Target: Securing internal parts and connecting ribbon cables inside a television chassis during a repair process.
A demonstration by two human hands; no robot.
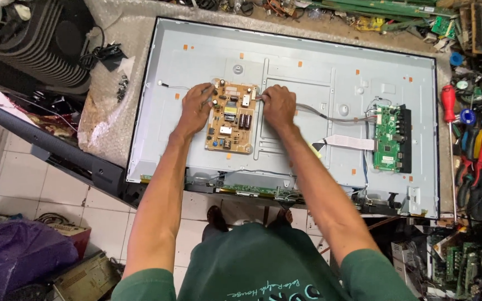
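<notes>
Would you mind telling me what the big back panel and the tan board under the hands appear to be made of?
Back panel: probably sheet metal, matte pale grey, with pressed ribs. Tan board: apparently a rigid laminate circuit board, dull, studded with soldered parts.

Left hand covers the tan board's left edge; fingertips hidden under it. Right hand hides the grey cable's plug end. Both grips unclear. Board parts too small to tell. Purple bag cut off at left edge.
</notes>
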